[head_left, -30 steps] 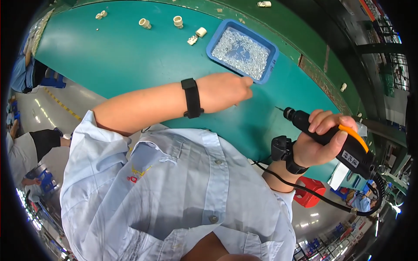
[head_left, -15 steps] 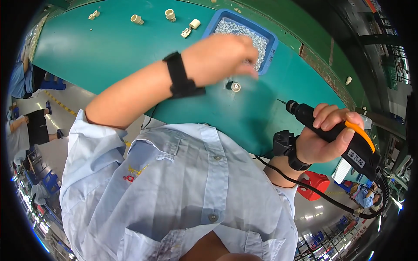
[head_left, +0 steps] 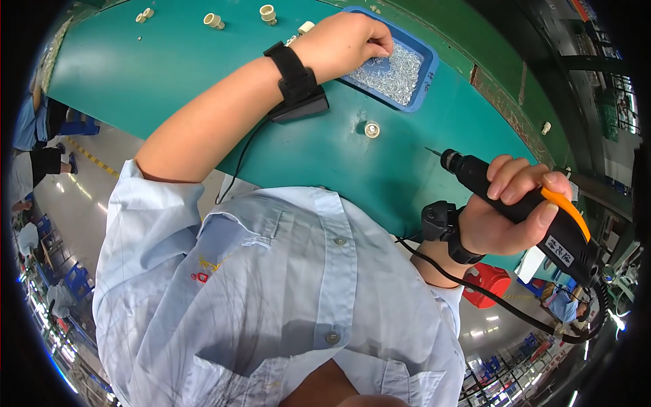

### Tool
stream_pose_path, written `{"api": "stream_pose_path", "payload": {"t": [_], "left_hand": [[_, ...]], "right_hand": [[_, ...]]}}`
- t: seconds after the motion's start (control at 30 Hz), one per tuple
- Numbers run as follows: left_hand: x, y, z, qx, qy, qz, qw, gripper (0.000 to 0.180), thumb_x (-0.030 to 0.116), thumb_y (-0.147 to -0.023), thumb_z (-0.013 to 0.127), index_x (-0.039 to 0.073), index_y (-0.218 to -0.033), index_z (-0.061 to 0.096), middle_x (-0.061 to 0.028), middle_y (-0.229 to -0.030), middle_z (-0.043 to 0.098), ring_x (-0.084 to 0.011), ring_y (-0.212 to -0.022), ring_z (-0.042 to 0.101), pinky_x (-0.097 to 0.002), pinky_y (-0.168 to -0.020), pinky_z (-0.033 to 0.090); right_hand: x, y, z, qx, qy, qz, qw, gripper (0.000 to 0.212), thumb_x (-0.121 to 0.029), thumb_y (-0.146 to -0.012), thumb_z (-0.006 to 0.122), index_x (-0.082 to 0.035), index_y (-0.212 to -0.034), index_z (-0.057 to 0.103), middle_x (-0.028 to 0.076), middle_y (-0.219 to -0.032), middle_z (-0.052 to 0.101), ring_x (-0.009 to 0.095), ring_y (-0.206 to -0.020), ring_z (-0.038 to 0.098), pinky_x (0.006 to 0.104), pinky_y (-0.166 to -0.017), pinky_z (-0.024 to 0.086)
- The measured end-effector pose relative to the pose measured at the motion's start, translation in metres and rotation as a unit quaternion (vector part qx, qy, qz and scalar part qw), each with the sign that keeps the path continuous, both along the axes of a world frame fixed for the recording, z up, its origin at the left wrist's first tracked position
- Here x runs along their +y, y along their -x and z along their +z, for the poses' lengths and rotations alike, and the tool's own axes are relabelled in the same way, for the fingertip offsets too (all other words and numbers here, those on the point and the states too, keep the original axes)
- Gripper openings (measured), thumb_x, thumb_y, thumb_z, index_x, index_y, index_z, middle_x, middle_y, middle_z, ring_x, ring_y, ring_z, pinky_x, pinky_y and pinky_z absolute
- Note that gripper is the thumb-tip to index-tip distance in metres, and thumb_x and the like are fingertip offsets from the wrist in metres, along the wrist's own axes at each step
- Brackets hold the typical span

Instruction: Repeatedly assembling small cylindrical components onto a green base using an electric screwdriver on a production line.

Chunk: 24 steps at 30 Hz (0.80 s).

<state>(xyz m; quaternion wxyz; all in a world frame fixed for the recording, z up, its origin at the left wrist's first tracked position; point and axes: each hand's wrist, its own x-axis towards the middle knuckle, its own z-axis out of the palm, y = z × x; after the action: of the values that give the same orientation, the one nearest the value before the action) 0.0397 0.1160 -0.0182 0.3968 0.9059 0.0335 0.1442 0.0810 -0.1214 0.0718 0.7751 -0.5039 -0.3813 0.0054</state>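
Note:
My left hand (head_left: 344, 45) reaches over a blue tray (head_left: 428, 76) of small silvery screws (head_left: 399, 76). Its thumb and fingertips are pinched together just above the screws; whatever lies between them is too small to make out. In my right hand (head_left: 510, 210) is a black electric screwdriver (head_left: 477, 175) with an orange lever, its thin bit pointing left over the table. Between the tray and the bit, a small round cream fitting (head_left: 371, 129) with a metallic centre stands on the green table (head_left: 203, 88).
Along the far side stand cream cylindrical fittings (head_left: 213, 21), another fitting (head_left: 268, 14) and a pair of small pieces (head_left: 144, 15). One more fitting (head_left: 306, 27) is partly hidden behind my left hand. The screwdriver's black cable (head_left: 536, 324) loops at the right, near a red stool (head_left: 488, 285).
My left hand has moved up and slightly left, from above the round fitting to the screws in the tray, its fingers now pinched. My right hand and the screwdriver have barely moved.

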Motion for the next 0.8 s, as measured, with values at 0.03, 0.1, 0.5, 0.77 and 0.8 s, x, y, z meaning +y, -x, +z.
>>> {"api": "stream_pose_path", "payload": {"t": [0.03, 0.1, 0.5, 0.77, 0.8], "left_hand": [[-0.002, 0.002, 0.001, -0.02, 0.007, 0.024, 1.0, 0.012, 0.012, -0.079, 0.064, 0.004, -0.087, 0.065, -0.0111, -0.077, 0.065, -0.0245, -0.075, 0.062, -0.0337, -0.067, 0.048], [-0.007, 0.009, 0.007, -0.018, 0.035, 0.021, 0.999, 0.011, 0.011, -0.079, 0.063, 0.004, -0.088, 0.065, -0.0108, -0.077, 0.065, -0.024, -0.075, 0.062, -0.0329, -0.067, 0.048], [-0.055, 0.071, 0.02, 0.014, 0.23, -0.054, 0.972, 0.011, 0.005, -0.073, 0.069, 0.005, -0.083, 0.065, -0.0052, -0.079, 0.059, -0.0201, -0.074, 0.058, -0.0289, -0.064, 0.046], [-0.06, 0.081, 0.023, -0.022, 0.21, -0.031, 0.977, 0.01, 0.008, -0.067, 0.072, 0.007, -0.074, 0.065, -0.0032, -0.078, 0.055, -0.0214, -0.077, 0.054, -0.031, -0.067, 0.043], [-0.061, 0.081, 0.024, -0.023, 0.196, -0.025, 0.98, 0.01, 0.009, -0.067, 0.073, 0.007, -0.073, 0.065, -0.0031, -0.078, 0.055, -0.022, -0.077, 0.053, -0.0316, -0.068, 0.043]], "right_hand": [[0.002, 0.001, 0.001, 0.0, 0.001, 0.0, 1.0, 0.027, -0.031, -0.088, 0.049, -0.005, -0.098, 0.051, 0.002, -0.057, 0.041, 0.012, -0.045, 0.038, 0.0265, -0.045, 0.032], [0.004, 0.002, 0.003, 0.009, -0.005, 0.028, 1.0, 0.03, -0.033, -0.088, 0.049, -0.006, -0.098, 0.051, 0.001, -0.059, 0.041, 0.011, -0.046, 0.039, 0.0258, -0.046, 0.032], [0.019, 0.017, 0.027, 0.034, -0.042, 0.172, 0.984, 0.039, -0.045, -0.089, 0.048, -0.01, -0.104, 0.049, -0.001, -0.065, 0.043, 0.009, -0.051, 0.042, 0.0234, -0.051, 0.031], [0.02, 0.024, 0.021, 0.015, -0.023, 0.191, 0.981, 0.041, -0.046, -0.09, 0.046, -0.01, -0.107, 0.048, -0.001, -0.064, 0.043, 0.009, -0.051, 0.042, 0.0238, -0.05, 0.032], [0.02, 0.024, 0.021, 0.01, -0.024, 0.19, 0.981, 0.041, -0.046, -0.09, 0.046, -0.009, -0.107, 0.048, -0.001, -0.064, 0.043, 0.009, -0.051, 0.042, 0.0239, -0.05, 0.032]]}}
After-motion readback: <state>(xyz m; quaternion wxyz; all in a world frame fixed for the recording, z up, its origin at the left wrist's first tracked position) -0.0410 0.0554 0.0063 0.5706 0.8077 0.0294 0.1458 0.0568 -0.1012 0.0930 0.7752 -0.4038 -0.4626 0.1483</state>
